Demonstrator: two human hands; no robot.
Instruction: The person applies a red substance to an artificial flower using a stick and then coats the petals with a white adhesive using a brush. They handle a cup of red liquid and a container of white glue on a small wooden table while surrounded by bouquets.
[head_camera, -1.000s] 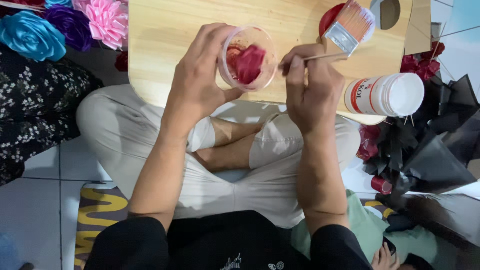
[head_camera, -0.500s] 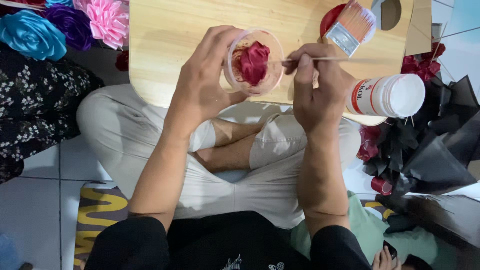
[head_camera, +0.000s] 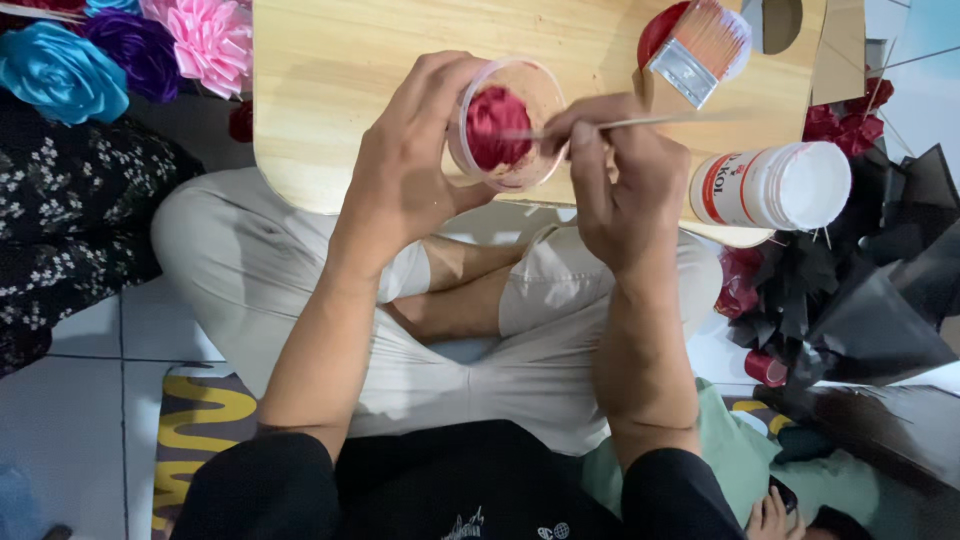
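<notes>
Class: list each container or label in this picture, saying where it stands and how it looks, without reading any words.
White jar: lying on its side at the board's right edge; cylindrical, white with a red label band.
Clear cup: round, holding red paste, gripped by the left hand above the wooden board.
No signs or screens.

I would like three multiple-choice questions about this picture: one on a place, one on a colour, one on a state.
1. Where does the white plastic bottle lie?
A. on the floor tiles
B. on the pale wooden board, near the right hand
C. in the person's lap

2. What colour is the stuff in the small clear plastic cup?
A. deep red
B. blue
C. white

3. How is the cup kept?
A. it stands alone on the board
B. it lies overturned
C. the left hand grips it

Answers: 1 B, the bottle lies on its side at the board's right edge. 2 A, a red mass fills the cup. 3 C, the left fingers wrap the cup while the right hand puts a thin stick into it.
</notes>
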